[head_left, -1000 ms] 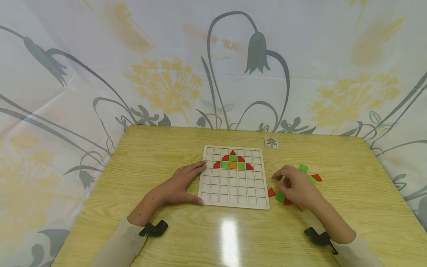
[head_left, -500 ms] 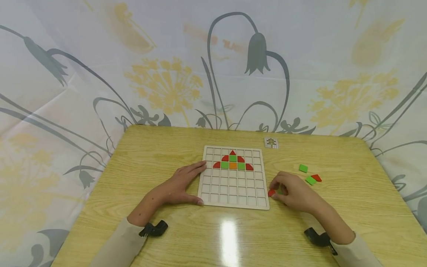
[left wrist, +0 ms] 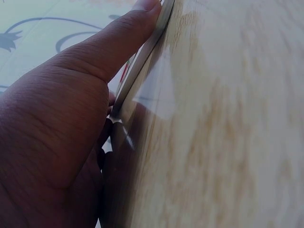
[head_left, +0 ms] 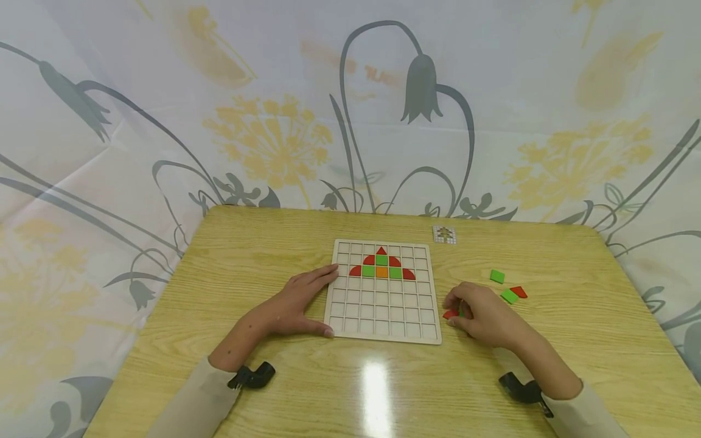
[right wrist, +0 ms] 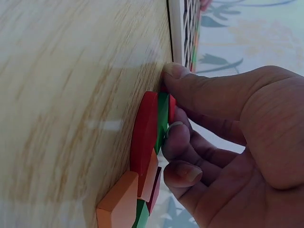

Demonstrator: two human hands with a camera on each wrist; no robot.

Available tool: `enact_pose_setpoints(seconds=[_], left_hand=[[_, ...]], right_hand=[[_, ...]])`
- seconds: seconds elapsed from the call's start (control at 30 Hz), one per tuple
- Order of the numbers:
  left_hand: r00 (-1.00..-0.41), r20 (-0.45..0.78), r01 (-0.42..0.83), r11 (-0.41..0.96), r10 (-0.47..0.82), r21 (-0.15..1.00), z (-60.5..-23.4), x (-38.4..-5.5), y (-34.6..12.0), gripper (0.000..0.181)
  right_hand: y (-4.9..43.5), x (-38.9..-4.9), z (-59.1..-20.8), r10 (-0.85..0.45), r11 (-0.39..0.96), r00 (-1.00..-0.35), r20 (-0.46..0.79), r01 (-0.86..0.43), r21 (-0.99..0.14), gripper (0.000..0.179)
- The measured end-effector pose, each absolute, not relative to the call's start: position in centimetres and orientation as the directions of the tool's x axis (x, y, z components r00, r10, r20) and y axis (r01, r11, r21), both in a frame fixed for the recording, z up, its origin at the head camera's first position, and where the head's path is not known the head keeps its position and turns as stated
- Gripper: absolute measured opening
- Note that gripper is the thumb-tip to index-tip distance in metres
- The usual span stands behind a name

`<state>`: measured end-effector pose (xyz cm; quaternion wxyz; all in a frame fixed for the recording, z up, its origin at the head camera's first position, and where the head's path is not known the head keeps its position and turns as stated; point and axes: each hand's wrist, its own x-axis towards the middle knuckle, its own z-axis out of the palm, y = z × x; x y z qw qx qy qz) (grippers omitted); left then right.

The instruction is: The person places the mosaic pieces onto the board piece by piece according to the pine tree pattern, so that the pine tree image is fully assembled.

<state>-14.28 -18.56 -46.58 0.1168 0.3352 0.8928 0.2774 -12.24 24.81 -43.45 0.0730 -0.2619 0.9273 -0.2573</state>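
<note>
A pale wooden grid board (head_left: 383, 307) lies on the table, with red, green and orange tiles set in a stepped triangle in its upper half. Along its left edge rests my left hand (head_left: 298, 304), fingers and thumb extended; the left wrist view shows the thumb (left wrist: 118, 45) against the board's side. Just right of the board, my right hand (head_left: 484, 313) pinches a small red tile (head_left: 450, 314) between thumb and fingers, low over the table. Beneath that hand, the right wrist view shows another red tile (right wrist: 144, 133), a green one (right wrist: 162, 116) and an orange one (right wrist: 118, 202).
Two green tiles (head_left: 497, 276) and a red tile (head_left: 519, 292) lie beyond the right hand. A small pattern card (head_left: 445, 235) sits near the table's far edge. Behind the table (head_left: 263, 237) hangs a flower-printed curtain (head_left: 383, 152).
My right hand has come down and slightly left onto the red tile beside the board. That tile has since turned and shifted slightly right. The left hand stays put.
</note>
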Motion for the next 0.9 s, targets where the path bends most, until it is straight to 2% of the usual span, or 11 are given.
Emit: enact_pose_setpoints(seconds=[0.2, 0.53, 0.9], left_hand=[[-0.750, -0.021, 0.533, 0.622, 0.661, 0.574, -46.6, -14.2, -18.6, 0.118], [-0.750, -0.025, 0.533, 0.626, 0.661, 0.569, -46.6, -14.2, -18.5, 0.119], [-0.745, -0.024, 0.540, 0.624, 0.666, 0.564, -46.5, -14.3, -18.5, 0.118]], right_hand=[[24.7, -12.2, -43.3, -0.534, 0.726, -0.845, 0.006, -0.462, -0.510, 0.018], [24.7, -12.2, -43.2, -0.501, 0.705, -0.865, -0.023, -0.393, -0.590, 0.016], [23.7, -12.5, -43.2, -0.459, 0.688, -0.883, 0.102, -0.426, -0.587, 0.018]])
